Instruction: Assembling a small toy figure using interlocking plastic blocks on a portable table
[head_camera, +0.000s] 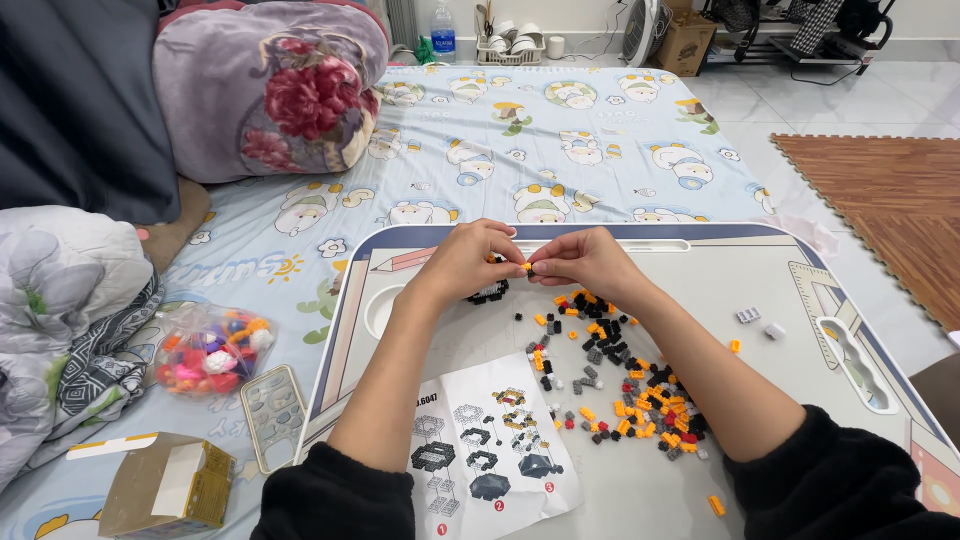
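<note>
Pale tiled floor (880, 95) — wooden mat (890, 200)

small brick (526, 267) perhaps orange, mostly hidden

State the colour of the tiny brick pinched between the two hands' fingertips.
Orange: the tiny plastic brick shows best in the head view, between both hands' fingertips.

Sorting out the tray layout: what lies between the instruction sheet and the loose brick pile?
Head view: bare tray between the sheet and the pile, save a few stray bricks.
</note>
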